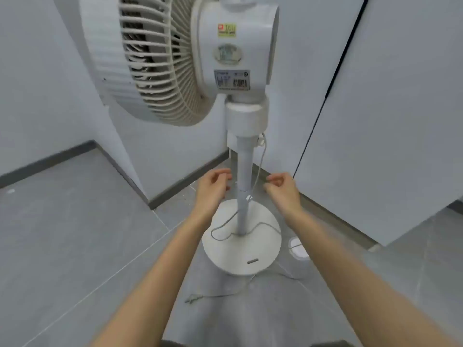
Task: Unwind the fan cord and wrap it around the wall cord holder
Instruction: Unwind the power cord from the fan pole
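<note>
Two bare hands flank the pole of a white standing fan in the corner of a grey-tiled room, the fan's grille filling the upper middle of the frame. At lower centre-left the plug lies on the floor. The left hand hovers just left of the pole with fingers curled; blur hides whether it pinches anything. The cord hangs from under the fan's neck down the right side of the pole, loops loosely over the round base and trails across the tiles to the plug. The right hand sits just right of the hanging cord, fingers curled toward the thumb, its grip likewise unclear. A small white disc lies on the floor beside the base, before a tall white panel at right.
</note>
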